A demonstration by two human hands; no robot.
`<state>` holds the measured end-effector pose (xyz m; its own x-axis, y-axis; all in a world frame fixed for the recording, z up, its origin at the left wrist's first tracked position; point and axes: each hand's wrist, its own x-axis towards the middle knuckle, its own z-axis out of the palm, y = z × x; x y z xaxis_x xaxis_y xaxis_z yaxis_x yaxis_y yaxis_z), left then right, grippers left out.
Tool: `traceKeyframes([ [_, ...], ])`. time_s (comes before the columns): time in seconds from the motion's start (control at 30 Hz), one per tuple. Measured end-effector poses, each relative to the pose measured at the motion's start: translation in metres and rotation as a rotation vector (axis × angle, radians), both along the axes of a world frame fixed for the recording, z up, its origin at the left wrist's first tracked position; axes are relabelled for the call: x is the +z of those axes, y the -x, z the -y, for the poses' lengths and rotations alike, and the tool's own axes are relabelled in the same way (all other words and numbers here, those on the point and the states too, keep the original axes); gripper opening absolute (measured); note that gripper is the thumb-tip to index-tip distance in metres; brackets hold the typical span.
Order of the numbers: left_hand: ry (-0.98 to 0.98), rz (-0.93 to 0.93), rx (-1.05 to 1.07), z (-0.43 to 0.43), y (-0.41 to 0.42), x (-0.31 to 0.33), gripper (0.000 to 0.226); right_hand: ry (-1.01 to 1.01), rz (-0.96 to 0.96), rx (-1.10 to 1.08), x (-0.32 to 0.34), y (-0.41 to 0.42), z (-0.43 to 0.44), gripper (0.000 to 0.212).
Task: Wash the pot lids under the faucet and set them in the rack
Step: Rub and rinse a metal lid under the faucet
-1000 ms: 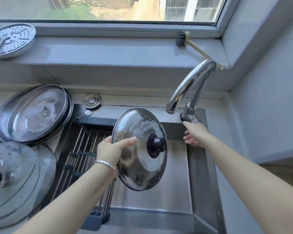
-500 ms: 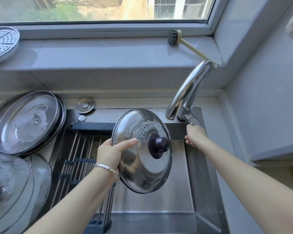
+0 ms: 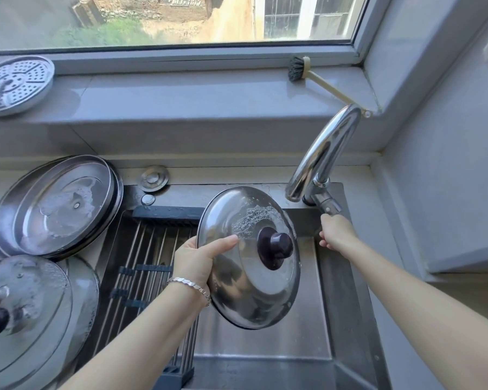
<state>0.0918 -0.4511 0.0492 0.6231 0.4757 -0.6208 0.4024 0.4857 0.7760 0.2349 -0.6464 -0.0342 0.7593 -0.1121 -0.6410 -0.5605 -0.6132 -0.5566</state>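
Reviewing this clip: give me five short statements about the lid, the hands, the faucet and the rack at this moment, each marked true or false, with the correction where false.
1. The left hand holds a steel lid by its rim. True.
2. Suds sit on the lid above its dark knob. True.
3. Water is streaming from the faucet onto the lid. False: no stream is visible.
4. The right hand grips a brush. False: it is at the faucet handle; the brush lies on the windowsill.
5. The rack over the sink holds two lids. False: its visible bars are bare; other lids sit to its left.
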Motion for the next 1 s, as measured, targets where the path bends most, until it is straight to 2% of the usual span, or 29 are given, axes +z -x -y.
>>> traceKeyframes([
  [0.2, -0.031, 0.006, -0.006, 0.002, 0.004, 0.002, 0.017, 0.136, -0.009, 0.038, 0.027, 0.018, -0.019, 0.062],
  [0.27, -0.08, 0.0, 0.012, 0.003, 0.007, 0.002, 0.027, 0.187, 0.161, 0.151, 0.048, 0.039, -0.036, 0.059],
  [0.37, -0.208, -0.037, -0.002, 0.007, 0.008, -0.001, 0.047, -0.092, 0.477, 0.451, 0.082, 0.097, -0.072, 0.052],
  [0.4, -0.241, -0.044, -0.012, 0.009, 0.008, -0.001, 0.048, -0.17, 0.504, 0.558, 0.085, 0.113, -0.084, 0.054],
  [0.47, -0.261, -0.042, 0.019, 0.013, 0.012, -0.001, 0.049, -0.184, 0.515, 0.652, 0.082, 0.12, -0.103, 0.056],
  [0.6, -0.371, -0.026, 0.029, 0.016, 0.02, 0.001, 0.056, -0.092, 0.415, 0.324, 0.074, 0.08, -0.121, 0.055],
  [0.67, -0.323, -0.011, 0.086, 0.013, 0.02, 0.0, 0.054, -0.083, 0.429, 0.37, 0.08, 0.098, -0.127, 0.057],
  [0.73, -0.21, 0.006, 0.127, 0.006, 0.017, 0.003, 0.052, -0.118, 0.589, 0.59, 0.087, 0.137, -0.132, 0.065],
  [0.8, -0.202, 0.012, 0.122, 0.001, 0.016, 0.005, 0.052, -0.124, 0.703, 0.688, 0.084, 0.147, -0.127, 0.074],
  [0.83, -0.2, 0.022, 0.128, 0.001, 0.017, 0.004, 0.052, -0.116, 0.703, 0.663, 0.081, 0.134, -0.128, 0.073],
  [0.93, -0.24, 0.007, 0.12, 0.005, 0.02, -0.002, 0.05, -0.084, 0.467, 0.404, 0.083, 0.086, -0.13, 0.063],
  [1.0, -0.232, 0.0, 0.112, 0.007, 0.02, -0.003, 0.048, -0.055, 0.469, 0.394, 0.088, 0.093, -0.134, 0.063],
])
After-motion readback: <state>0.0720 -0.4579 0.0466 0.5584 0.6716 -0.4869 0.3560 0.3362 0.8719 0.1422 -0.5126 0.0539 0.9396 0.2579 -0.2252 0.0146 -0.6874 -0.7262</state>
